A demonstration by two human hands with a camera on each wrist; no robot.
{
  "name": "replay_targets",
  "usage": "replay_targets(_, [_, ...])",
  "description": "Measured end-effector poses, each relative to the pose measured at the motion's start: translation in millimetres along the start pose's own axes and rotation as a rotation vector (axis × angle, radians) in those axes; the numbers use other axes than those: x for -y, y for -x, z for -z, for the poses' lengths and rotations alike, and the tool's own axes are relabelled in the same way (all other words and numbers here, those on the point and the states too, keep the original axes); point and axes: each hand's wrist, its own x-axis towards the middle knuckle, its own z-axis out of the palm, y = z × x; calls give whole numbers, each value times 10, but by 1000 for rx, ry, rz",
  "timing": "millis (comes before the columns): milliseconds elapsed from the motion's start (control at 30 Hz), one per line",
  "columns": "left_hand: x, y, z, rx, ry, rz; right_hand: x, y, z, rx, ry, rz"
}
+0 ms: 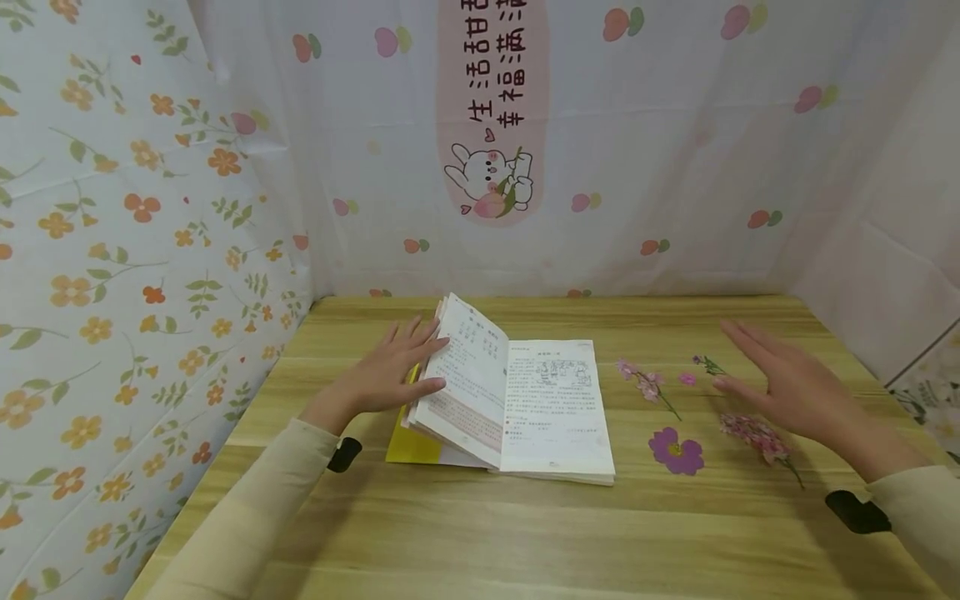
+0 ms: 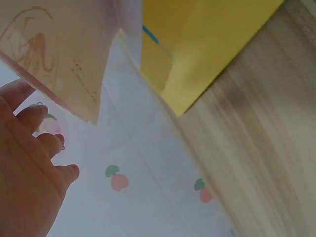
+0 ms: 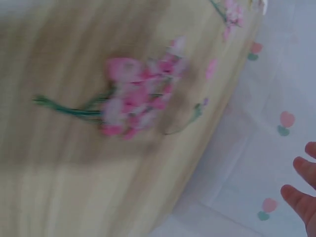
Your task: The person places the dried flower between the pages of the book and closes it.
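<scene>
An open book [image 1: 557,417] with printed pages lies on the table, its left-hand pages [image 1: 472,375] raised at a slant above a yellow cover [image 1: 415,446]. At the outer edge of those raised pages is my left hand [image 1: 390,367], fingers spread and thumb out, with fingertips against the paper. In the left wrist view, the page edge hides one fingertip; the other fingers are loosely bent. My right hand [image 1: 798,387] hovers, fingers extended and holding nothing, over the table near a pink flower cluster [image 1: 757,435] and a small purple sprig [image 1: 707,364].
Between book and right hand lie a pink flower sprig [image 1: 649,385], a small pink blossom [image 1: 687,379] and a large purple flower [image 1: 677,451]. The wooden table [image 1: 450,533] meets a printed cloth backdrop [image 1: 637,167] behind and a floral cloth [image 1: 150,292] at left.
</scene>
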Motion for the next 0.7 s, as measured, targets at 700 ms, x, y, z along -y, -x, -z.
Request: replay_targets(700, [253, 170, -311, 55, -191, -12, -318, 608, -327, -135, -283, -274])
